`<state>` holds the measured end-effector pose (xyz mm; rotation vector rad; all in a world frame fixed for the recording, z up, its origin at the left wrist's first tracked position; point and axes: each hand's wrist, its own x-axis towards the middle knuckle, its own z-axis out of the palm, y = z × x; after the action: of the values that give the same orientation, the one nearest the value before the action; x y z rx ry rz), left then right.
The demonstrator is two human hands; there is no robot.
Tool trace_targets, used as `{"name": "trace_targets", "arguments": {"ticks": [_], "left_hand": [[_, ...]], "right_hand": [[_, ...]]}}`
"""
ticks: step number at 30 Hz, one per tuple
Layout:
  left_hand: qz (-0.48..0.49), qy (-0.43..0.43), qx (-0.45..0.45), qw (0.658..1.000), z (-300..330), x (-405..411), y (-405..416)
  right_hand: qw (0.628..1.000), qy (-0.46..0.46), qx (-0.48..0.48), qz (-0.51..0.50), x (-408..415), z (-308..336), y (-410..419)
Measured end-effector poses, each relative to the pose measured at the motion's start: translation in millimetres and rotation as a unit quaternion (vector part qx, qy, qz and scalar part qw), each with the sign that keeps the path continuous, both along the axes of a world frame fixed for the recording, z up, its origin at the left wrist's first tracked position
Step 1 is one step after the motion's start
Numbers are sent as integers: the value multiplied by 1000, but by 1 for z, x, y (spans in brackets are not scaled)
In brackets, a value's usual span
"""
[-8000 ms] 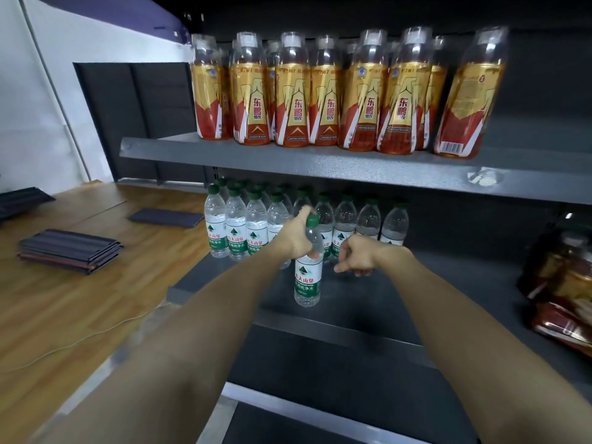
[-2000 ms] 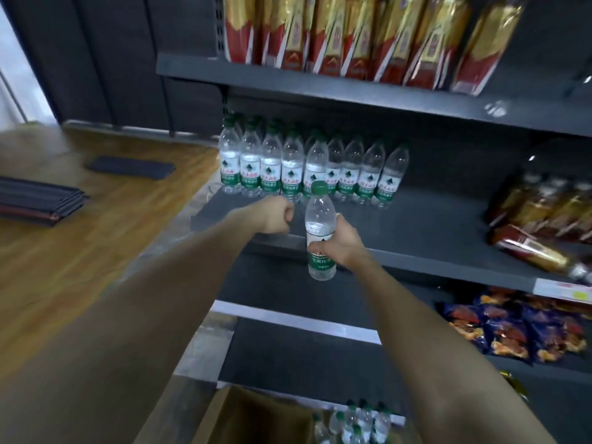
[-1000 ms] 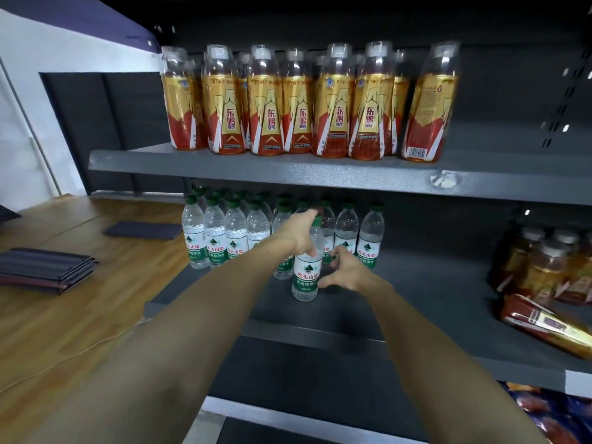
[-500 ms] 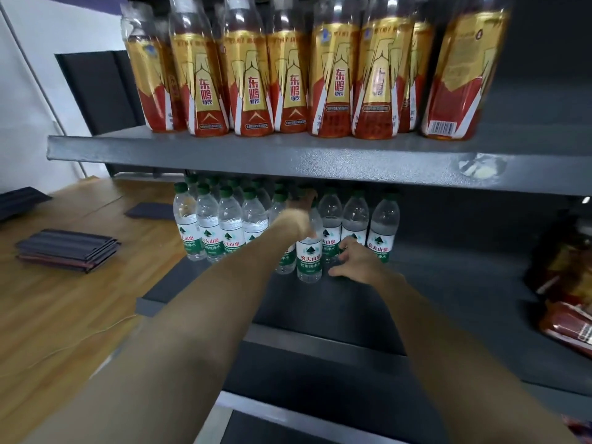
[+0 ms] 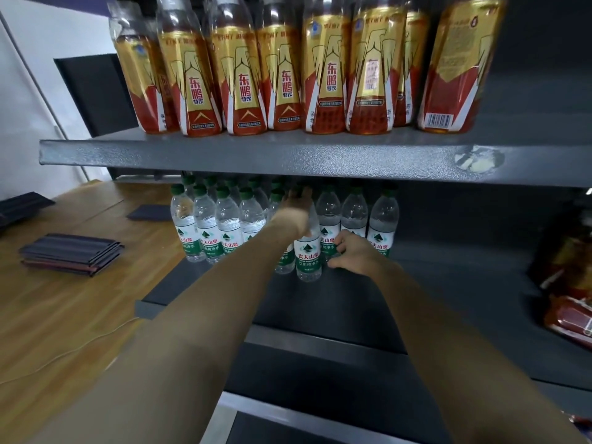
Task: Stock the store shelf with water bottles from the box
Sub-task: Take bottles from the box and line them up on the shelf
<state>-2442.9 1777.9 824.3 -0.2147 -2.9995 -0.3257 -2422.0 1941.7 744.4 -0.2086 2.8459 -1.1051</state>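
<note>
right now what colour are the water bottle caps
Green, on the water bottles in the head view.

A shop: dark metal display shelves [image 5: 224,155] carry rows of gold-and-red labelled drink bottles [image 5: 246,78] above green-capped water bottles [image 5: 205,229], with packaged snacks [image 5: 570,315] further along, over wooden flooring [image 5: 64,309].

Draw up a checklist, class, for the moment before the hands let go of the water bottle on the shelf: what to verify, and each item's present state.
1. Bottle upright: ok.
2. Its base on the shelf: ok, it seems to stand on the deck.
3. In line with the row: not ok, it stands forward of the others.
4. Left hand on the bottle's top: ok, though its grip is hidden.
5. Right hand at the label, fingers curled: cannot tell if it touches.
6. Free shelf space to the right: ok.
</note>
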Motion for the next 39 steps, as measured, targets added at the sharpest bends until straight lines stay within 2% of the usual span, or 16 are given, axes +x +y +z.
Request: {"name": "trace_targets", "arguments": {"ticks": [12, 22, 26, 32, 39], "left_hand": [[-16, 68, -34, 997, -12, 51, -22], [-75, 21, -91, 993, -29, 124, -59], [-109, 1, -107, 988, -40, 160, -72], [-152, -38, -75, 985, -82, 206, -89], [-210, -101, -55, 971, -142, 259, -81]], "right_hand": [[1000, 12, 21, -15, 47, 18, -11], [996, 33, 65, -54, 119, 15, -41], [993, 9, 89, -77, 158, 6, -52], [982, -30, 159, -96, 229, -24, -74], [971, -109, 169, -133, 306, -82, -75]]}}
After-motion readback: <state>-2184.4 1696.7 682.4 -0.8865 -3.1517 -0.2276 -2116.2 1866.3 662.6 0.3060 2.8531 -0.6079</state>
